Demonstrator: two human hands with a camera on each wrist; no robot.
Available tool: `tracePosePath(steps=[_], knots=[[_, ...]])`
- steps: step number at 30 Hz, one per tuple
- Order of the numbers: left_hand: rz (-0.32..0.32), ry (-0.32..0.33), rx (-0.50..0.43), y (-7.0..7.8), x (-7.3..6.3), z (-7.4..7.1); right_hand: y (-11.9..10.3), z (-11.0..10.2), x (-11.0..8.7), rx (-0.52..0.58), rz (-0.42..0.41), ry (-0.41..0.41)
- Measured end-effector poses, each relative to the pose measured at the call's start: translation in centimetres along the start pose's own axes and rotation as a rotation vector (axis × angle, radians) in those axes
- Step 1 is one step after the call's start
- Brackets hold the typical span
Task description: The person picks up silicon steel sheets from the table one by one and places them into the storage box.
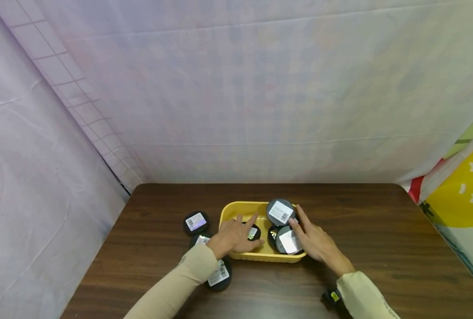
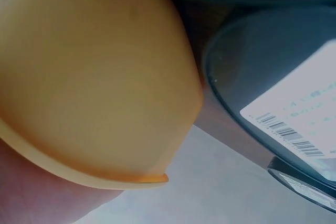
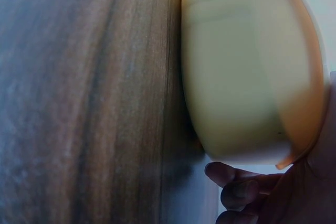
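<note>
A yellow plastic basket (image 1: 236,205) stands on the table, with several flat, round black containers with white labels in it. My left hand (image 1: 234,235) reaches over its left wall, thumb and forefinger spread around a black container (image 1: 254,233) inside. The left wrist view shows the basket wall (image 2: 100,77), but the fingertips are hidden behind its rim. At the right end, my right hand (image 1: 318,241) grips the basket, thumb over the rim, near a tilted container (image 1: 280,212) and another one (image 1: 288,241). Curled fingers (image 3: 239,195) show outside the wall in the right wrist view.
Left of the basket lie more round black containers: one at the back (image 1: 196,222), one partly under the left wrist (image 1: 200,239), one in front (image 1: 219,275). A small black object with a yellow-green patch (image 1: 333,296) lies by the right sleeve. White cloth (image 1: 252,97) hangs behind the table.
</note>
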State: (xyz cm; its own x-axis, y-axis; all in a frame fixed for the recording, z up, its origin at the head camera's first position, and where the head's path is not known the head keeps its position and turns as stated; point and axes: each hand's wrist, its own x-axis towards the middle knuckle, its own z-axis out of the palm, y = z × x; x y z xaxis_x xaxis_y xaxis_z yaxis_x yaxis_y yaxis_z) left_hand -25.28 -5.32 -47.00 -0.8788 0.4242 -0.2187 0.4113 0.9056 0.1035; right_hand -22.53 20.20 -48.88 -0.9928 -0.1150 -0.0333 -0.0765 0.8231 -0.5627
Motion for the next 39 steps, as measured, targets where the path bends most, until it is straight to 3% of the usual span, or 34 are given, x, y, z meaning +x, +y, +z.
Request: tracePosePath(steps=[11,18,39], knots=[[-0.008,-0.025,-0.014,0.09,-0.04,-0.15,-0.02,-0.01,-0.04,-0.003,-0.001,0.002],[-0.005,-0.014,0.033,0.20,-0.04,-0.11,0.09,0.07,-0.03,-0.007,-0.005,0.002],[-0.012,-0.007,0.012,0.17,0.12,-0.38,-0.05,-0.10,-0.11,-0.002,0.004,-0.012]])
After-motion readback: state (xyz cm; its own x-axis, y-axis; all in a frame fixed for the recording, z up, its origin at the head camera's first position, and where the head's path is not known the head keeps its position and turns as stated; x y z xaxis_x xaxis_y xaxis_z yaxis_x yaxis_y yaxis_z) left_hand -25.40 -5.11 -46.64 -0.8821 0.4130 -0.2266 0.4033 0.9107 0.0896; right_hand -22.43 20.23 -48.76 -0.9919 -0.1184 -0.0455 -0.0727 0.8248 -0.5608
